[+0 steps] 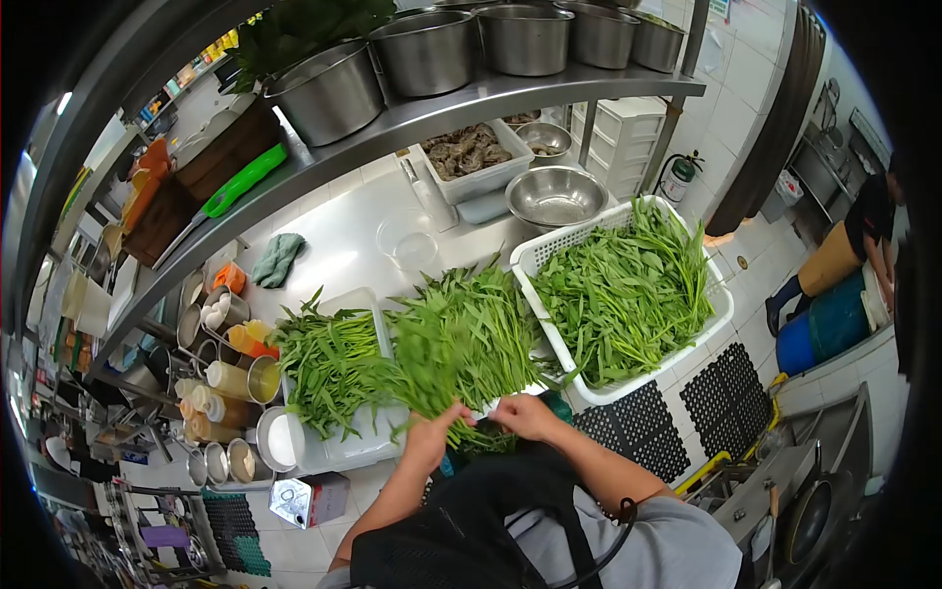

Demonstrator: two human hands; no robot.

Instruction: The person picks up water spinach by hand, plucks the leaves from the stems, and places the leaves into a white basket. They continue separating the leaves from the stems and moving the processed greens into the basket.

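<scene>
Two bare hands of mine sit close together at the near edge of the greens, and my left hand (437, 434) is closed around the stems of a loose bunch of long, narrow green leaves (429, 368). Its leafy tops point away from me, soft with blur, out in front of the fist. Just beside it, my right hand (527, 416) has its fingers drawn in narrow toward the stem ends; whether they pinch anything, I can't tell.

Straight ahead, up against the bunch, lies a thick heap of bright green leafy stalks (491, 319). Over on my left, a translucent rectangular plastic container (365, 454) carries another green pile (329, 348), leaves spilling past its rim. And on my right, a white perforated plastic basket (724, 316) is loaded with still more leafy green stems (628, 294).

Look beyond now, across the shiny stainless-steel table (329, 236): a crumpled grey-green cloth (279, 260) at the left, a wide round steel bowl (556, 196) just behind the basket, and near that bowl a white rectangular plastic tub (491, 184) of grey-brown, shrimp-like pieces (469, 152). Overhead, a long steel shelf (491, 110) bears deep round metal pots (525, 41).
</scene>
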